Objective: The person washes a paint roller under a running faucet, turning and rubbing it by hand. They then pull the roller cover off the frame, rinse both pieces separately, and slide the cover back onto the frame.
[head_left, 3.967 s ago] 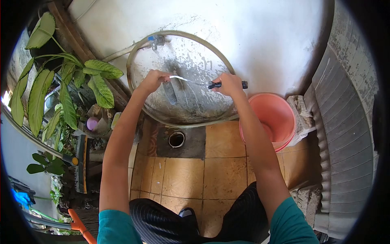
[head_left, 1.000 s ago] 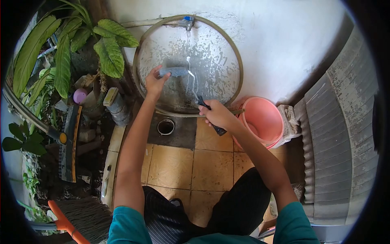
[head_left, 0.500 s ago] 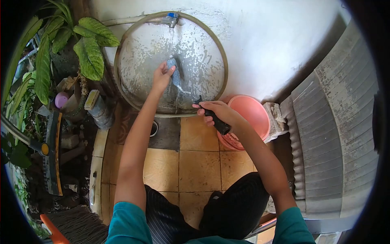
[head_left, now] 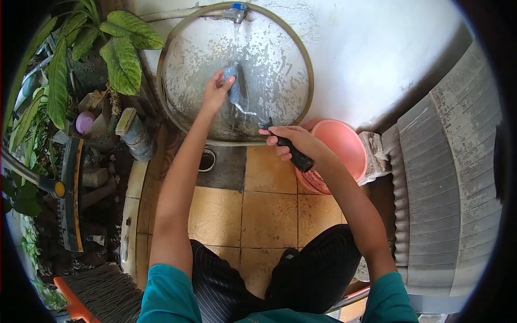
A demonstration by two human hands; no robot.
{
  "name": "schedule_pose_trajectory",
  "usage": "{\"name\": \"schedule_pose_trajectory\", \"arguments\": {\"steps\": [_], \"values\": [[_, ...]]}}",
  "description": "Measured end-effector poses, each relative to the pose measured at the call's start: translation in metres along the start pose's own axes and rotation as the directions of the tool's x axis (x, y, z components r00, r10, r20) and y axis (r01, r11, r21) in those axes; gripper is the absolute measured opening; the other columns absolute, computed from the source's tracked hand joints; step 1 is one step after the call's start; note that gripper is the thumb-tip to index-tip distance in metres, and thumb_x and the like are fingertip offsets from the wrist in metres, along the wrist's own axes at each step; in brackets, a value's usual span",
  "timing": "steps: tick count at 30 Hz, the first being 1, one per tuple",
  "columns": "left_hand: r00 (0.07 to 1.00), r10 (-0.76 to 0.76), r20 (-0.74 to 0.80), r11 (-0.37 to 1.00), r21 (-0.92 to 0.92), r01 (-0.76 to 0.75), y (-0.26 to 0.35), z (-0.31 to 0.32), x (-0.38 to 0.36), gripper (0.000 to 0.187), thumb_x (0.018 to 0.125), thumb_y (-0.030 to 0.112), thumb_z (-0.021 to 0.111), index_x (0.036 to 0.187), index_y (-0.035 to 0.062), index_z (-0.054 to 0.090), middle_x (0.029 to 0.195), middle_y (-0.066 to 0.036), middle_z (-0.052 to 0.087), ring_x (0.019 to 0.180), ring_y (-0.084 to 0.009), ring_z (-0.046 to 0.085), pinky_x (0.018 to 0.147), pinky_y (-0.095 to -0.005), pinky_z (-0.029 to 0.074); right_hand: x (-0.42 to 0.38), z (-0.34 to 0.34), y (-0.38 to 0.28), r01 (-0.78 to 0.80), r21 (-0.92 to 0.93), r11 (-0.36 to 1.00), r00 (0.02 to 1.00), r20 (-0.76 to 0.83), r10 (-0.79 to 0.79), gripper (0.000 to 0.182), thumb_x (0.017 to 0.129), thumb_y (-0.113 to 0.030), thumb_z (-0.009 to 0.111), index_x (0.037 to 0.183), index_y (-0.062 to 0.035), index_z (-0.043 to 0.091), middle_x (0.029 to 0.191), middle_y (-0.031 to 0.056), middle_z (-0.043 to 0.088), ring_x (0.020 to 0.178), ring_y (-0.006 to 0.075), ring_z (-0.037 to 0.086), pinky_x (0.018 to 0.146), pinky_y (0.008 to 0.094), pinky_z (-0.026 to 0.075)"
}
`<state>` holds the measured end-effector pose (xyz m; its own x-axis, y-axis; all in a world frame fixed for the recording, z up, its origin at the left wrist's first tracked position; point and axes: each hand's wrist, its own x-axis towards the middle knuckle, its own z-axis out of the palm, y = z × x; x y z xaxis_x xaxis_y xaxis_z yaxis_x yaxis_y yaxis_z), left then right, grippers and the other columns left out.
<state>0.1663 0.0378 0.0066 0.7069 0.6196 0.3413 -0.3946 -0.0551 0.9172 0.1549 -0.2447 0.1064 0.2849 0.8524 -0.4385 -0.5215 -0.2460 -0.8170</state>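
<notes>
A small paint roller point(head_left: 233, 95) with a blue-grey fuzzy sleeve is held in both hands, under water running from the tap point(head_left: 237, 13). My left hand point(head_left: 216, 91) has its thumb and fingers closed round the sleeve. A thin, whitish wire frame bends from the sleeve's lower end toward the black handle point(head_left: 299, 158). My right hand point(head_left: 296, 141) is wrapped around that handle, off to the lower right of the sleeve. Part of the handle is hidden by my fingers.
A hose point(head_left: 311, 81) loops on the wet wall around the tap. The pink basin point(head_left: 344, 145) stands right of my right hand, near grey ridged sheeting point(head_left: 431, 199). Plants point(head_left: 121, 62) and an edging ledge point(head_left: 131, 215) line the left. A round drain opening point(head_left: 207, 160) lies below.
The whole view has shifted slightly, with the tap and hose sitting higher and further right. Both hands keep their hold on the roller, which is turned a little under the water.
</notes>
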Motion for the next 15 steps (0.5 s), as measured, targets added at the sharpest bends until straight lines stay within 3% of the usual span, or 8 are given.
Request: {"name": "schedule_pose_trajectory", "arguments": {"steps": [2,4,9,15], "values": [[1.000,0.017,0.013,1.000,0.007,-0.017,0.0012,0.0000,0.0002,0.047,0.087,0.019,0.067,0.127,0.0007,0.051,0.112,-0.009,0.061,0.101,-0.0155,0.057,0.090,-0.0281,0.044,0.0012,-0.0022,0.0009,-0.006,-0.004,1.000,1.000,0.001,0.006,0.032,0.097,-0.023,0.047,0.120,-0.0012,0.045,0.079,-0.0032,0.048,0.055,0.0037,0.035,0.046,0.0181,0.030],[0.999,0.039,0.027,0.999,0.012,-0.039,0.0032,0.0000,-0.0005,0.047,0.087,0.019,0.067,0.127,0.0006,0.051,0.112,-0.009,0.061,0.101,-0.0159,0.057,0.090,-0.0282,0.044,0.0037,-0.0076,0.0029,0.010,0.064,0.998,0.997,0.079,-0.015,0.029,0.096,-0.020,0.050,0.116,0.0009,0.047,0.080,-0.0009,0.051,0.058,0.0057,0.042,0.049,0.0206,0.038],[1.000,0.013,0.020,0.996,0.093,-0.014,0.0064,0.0002,-0.0017,0.047,0.087,0.018,0.066,0.127,0.0002,0.050,0.111,-0.009,0.061,0.097,-0.0149,0.058,0.086,-0.0273,0.045,0.0034,-0.0066,0.0021,-0.005,0.072,0.997,0.998,0.070,0.000,0.028,0.096,-0.020,0.050,0.114,0.0006,0.047,0.080,-0.0010,0.051,0.058,0.0056,0.042,0.049,0.0203,0.037],[0.998,0.054,0.025,0.997,0.061,-0.055,0.0025,0.0017,0.0005,0.045,0.087,0.017,0.066,0.127,0.0018,0.051,0.107,-0.007,0.062,0.093,-0.0134,0.057,0.083,-0.0269,0.046,0.0038,-0.0084,0.0024,-0.020,0.122,0.992,0.993,0.119,0.006,0.030,0.097,-0.021,0.049,0.117,0.0003,0.044,0.080,-0.0015,0.049,0.057,0.0052,0.040,0.049,0.0199,0.037]]}}
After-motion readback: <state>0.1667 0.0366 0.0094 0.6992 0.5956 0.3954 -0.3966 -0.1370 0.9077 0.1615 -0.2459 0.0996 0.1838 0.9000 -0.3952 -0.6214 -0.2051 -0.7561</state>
